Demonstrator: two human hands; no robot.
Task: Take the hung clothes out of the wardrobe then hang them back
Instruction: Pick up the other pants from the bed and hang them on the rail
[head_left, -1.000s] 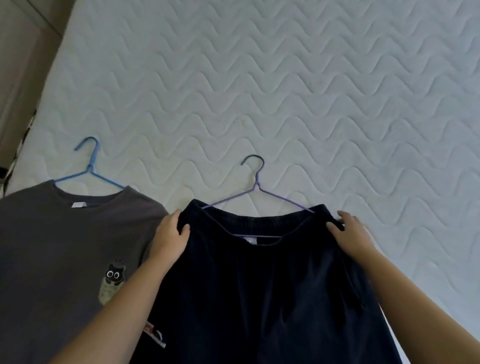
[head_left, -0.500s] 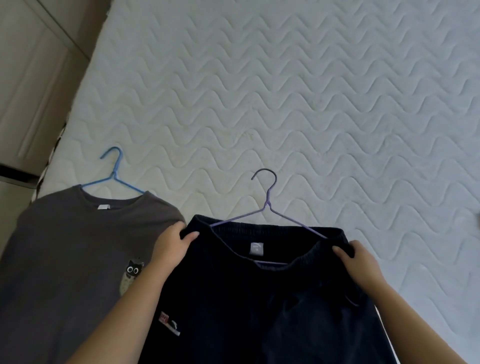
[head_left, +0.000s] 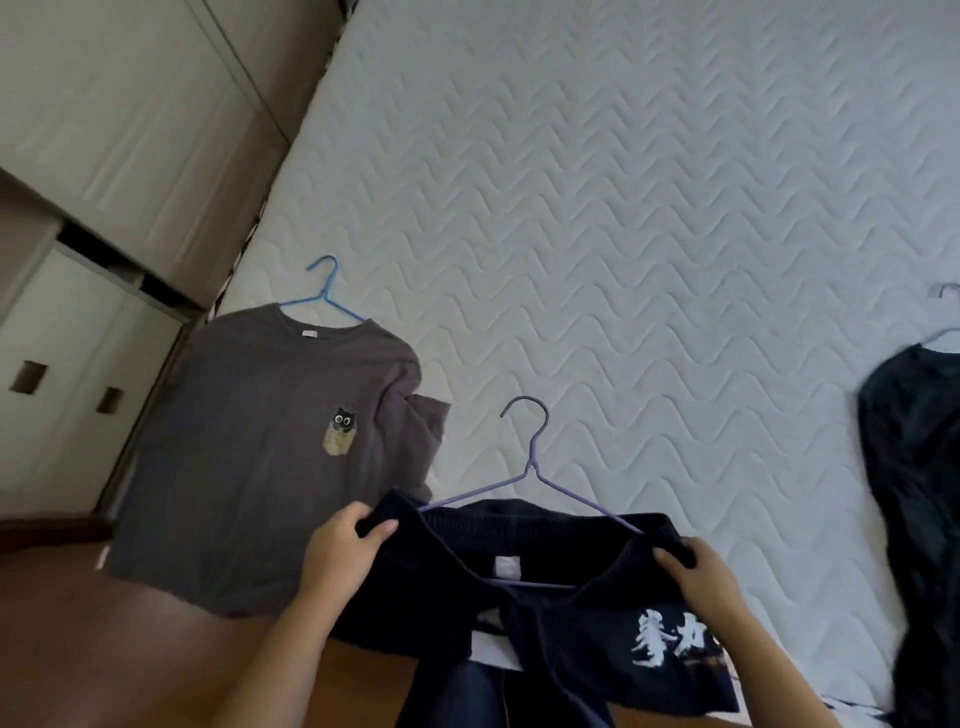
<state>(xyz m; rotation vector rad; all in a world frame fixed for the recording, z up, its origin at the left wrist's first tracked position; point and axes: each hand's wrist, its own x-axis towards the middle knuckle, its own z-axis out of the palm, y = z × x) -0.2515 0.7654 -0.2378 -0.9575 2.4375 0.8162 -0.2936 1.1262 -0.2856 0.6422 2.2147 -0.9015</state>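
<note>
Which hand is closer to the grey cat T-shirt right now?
Left. The left hand grips the dark garment right beside the grey T-shirt; the right hand grips the garment's far end, across the purple hanger from the shirt.

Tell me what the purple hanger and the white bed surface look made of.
Thin purple clothes hanger: likely coated metal wire, judging by its slim, evenly bent matte rod. White quilted mattress surface: stitched padded fabric, matte, shown by wavy puffed seams.

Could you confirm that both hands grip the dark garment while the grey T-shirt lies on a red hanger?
Not quite: the head view shows the grey T-shirt on a blue hanger, not red. The left hand and right hand do grip the dark garment.
</note>
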